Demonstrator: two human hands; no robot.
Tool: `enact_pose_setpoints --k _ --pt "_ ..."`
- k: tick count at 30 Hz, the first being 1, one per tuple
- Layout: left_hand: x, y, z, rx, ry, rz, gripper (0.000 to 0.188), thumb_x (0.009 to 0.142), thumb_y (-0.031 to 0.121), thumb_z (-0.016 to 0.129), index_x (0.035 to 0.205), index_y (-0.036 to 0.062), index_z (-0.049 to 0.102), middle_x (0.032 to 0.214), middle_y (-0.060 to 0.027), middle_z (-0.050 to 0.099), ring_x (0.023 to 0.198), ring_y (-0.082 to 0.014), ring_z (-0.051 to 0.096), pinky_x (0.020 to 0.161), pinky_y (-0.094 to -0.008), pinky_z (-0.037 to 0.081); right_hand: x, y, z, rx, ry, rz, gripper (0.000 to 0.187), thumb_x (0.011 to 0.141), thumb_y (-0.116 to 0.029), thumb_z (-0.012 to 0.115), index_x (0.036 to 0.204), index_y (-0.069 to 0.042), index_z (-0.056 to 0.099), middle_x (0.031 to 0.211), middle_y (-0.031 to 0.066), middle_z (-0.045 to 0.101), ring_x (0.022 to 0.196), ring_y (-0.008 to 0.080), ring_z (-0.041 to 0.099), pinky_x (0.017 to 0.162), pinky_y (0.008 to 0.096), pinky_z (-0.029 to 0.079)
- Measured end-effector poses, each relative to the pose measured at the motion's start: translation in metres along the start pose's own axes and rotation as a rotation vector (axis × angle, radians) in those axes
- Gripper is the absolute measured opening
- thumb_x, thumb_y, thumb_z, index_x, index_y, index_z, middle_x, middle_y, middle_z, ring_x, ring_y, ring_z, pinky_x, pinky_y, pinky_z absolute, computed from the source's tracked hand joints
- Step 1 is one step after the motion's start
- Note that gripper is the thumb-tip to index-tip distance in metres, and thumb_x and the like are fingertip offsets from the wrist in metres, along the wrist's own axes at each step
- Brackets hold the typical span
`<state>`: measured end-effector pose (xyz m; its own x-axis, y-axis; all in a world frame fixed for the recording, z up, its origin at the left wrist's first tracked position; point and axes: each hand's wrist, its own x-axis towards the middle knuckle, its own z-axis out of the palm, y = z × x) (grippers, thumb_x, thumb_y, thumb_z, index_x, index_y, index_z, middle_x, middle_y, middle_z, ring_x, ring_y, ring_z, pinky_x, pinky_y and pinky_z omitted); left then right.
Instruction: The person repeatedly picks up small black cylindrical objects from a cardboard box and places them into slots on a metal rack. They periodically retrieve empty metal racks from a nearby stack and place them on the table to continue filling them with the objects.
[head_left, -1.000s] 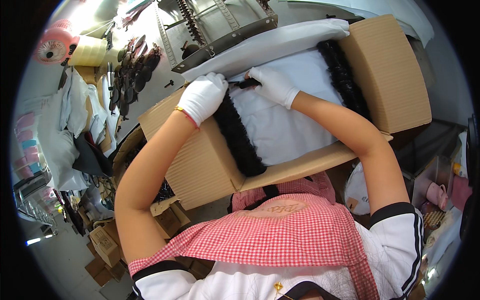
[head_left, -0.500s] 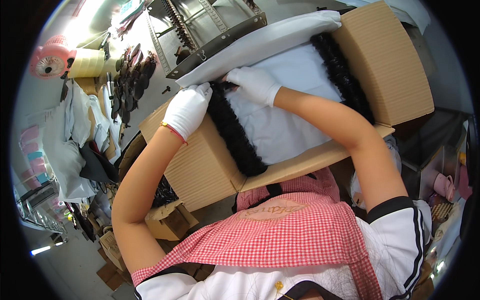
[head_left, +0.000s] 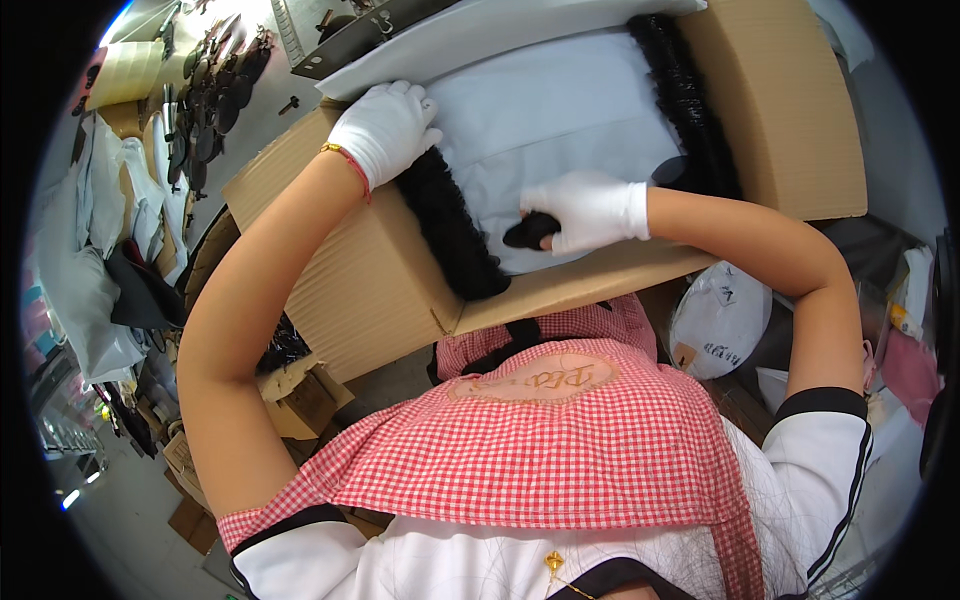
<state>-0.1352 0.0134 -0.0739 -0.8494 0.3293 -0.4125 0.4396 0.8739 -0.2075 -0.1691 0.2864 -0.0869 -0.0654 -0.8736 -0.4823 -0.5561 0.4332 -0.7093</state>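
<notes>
A cardboard box (head_left: 375, 290) stands in front of me, with its flaps folded outward. Inside lies a white sheet (head_left: 560, 110), flanked by a black furry roll (head_left: 455, 235) on the left and another black furry roll (head_left: 685, 100) on the right. My left hand (head_left: 385, 130), in a white glove, rests at the left roll's far end, its fingers bent and slightly apart, with nothing visible in them. My gloved right hand (head_left: 595, 212) is over the sheet near the box's near edge, closed on a small black furry piece (head_left: 530, 231). Its fingertips are partly hidden.
A white sheet of packing foam (head_left: 480, 50) leans along the box's far side. Dark oval pieces (head_left: 225, 90) lie on the metal table at the far left. White bags (head_left: 80, 310) hang at the left, and a round white package (head_left: 720, 320) is below my right forearm.
My right hand has moved from the left roll's far end toward me and to the right, carrying the black furry piece. My left hand stays by the roll's far end. The view has shifted.
</notes>
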Motion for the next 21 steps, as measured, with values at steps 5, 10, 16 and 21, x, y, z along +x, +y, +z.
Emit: enact_pose_setpoints --k 5,10,16,21 --pt "0.005 0.007 -0.005 -0.058 -0.075 -0.048 0.049 0.099 0.047 0.049 0.115 0.0023 0.063 0.117 -0.0128 0.063 0.117 -0.0294 0.054 0.104 -0.0392 0.041 0.004 -0.011 0.019 -0.279 -0.078 -0.21 0.037 0.08 -0.02 0.069 0.112 -0.006 0.06 0.101 0.018 0.068 0.086 0.0377 0.068 0.074 0.0474 0.054" --pt "-0.007 0.021 -0.014 -0.13 0.238 -0.02 0.046 0.092 0.039 0.061 0.116 0.0 0.062 0.123 -0.0155 0.062 0.121 -0.0352 0.051 0.104 -0.0426 0.041 0.017 -0.021 0.024 -0.41 -0.07 -0.306 0.035 0.08 -0.017 0.07 0.11 -0.005 0.059 0.112 0.0186 0.063 0.085 0.0382 0.068 0.075 0.0485 0.055" --pt "-0.045 0.075 -0.029 -0.649 0.064 0.224 0.026 0.079 0.018 0.07 0.1 0.0024 0.067 0.1 -0.0162 0.066 0.105 -0.0352 0.059 0.096 -0.0448 0.046 0.004 -0.017 0.012 -0.157 -0.189 -0.151 0.042 0.084 -0.017 0.068 0.123 -0.005 0.056 0.118 0.0194 0.06 0.098 0.0382 0.065 0.086 0.0447 0.053" --pt "-0.062 0.11 -0.019 -0.642 0.085 0.281 0.027 0.082 0.023 0.068 0.1 0.0041 0.07 0.102 -0.0102 0.068 0.115 -0.0302 0.058 0.109 -0.0462 0.037 -0.009 -0.007 0.004 0.138 -0.287 -0.109 0.037 0.086 -0.02 0.068 0.119 -0.005 0.06 0.112 0.0198 0.062 0.101 0.0336 0.064 0.088 0.0426 0.051"
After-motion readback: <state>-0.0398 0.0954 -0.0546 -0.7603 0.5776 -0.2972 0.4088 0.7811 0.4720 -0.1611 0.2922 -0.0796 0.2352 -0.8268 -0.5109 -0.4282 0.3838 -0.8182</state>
